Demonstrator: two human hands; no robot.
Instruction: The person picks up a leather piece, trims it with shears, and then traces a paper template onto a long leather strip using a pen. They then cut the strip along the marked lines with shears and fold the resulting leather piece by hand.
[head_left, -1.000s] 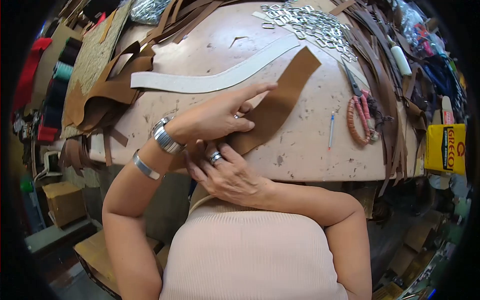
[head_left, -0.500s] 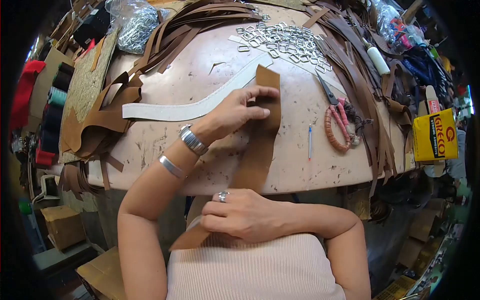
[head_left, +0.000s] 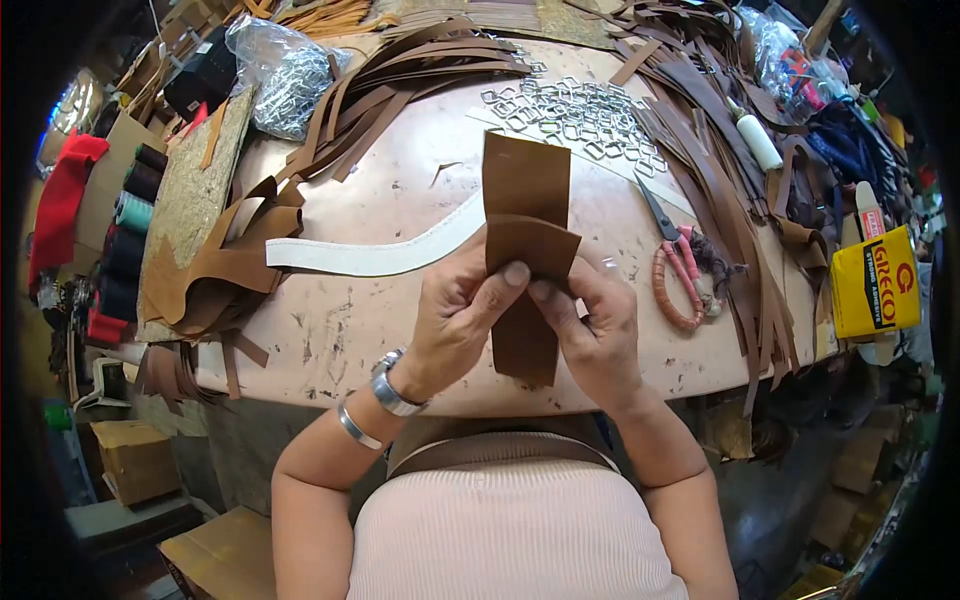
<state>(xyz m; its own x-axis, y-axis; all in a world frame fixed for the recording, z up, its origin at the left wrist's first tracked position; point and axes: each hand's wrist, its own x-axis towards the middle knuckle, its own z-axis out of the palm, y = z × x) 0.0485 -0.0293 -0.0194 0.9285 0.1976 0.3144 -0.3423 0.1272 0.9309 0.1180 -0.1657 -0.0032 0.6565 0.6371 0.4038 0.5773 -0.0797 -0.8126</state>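
Observation:
A wide brown leather strip [head_left: 527,180] is held up over the front middle of the table, one end folded across its own face. My left hand [head_left: 465,305] pinches the fold's left side with the thumb in front. On the right side, my right hand [head_left: 595,325] grips the same strip, its thumb close to the other thumb. The strip's lower part hangs below both hands. Behind it, a white curved strip [head_left: 350,258] with a stitched edge lies on the table, its right end hidden by the leather.
Many metal rings [head_left: 590,120] lie at the back. Scissors [head_left: 675,250] with wrapped handles rest right of my hands. Brown strips [head_left: 400,75] are heaped at the back left, more strips [head_left: 705,190] at the right. A yellow can [head_left: 876,282] stands far right.
My right hand has risen from near my lap to the strip beside my left hand. The strip is now lifted and folded over. My left hand has moved down and turned, thumb in front.

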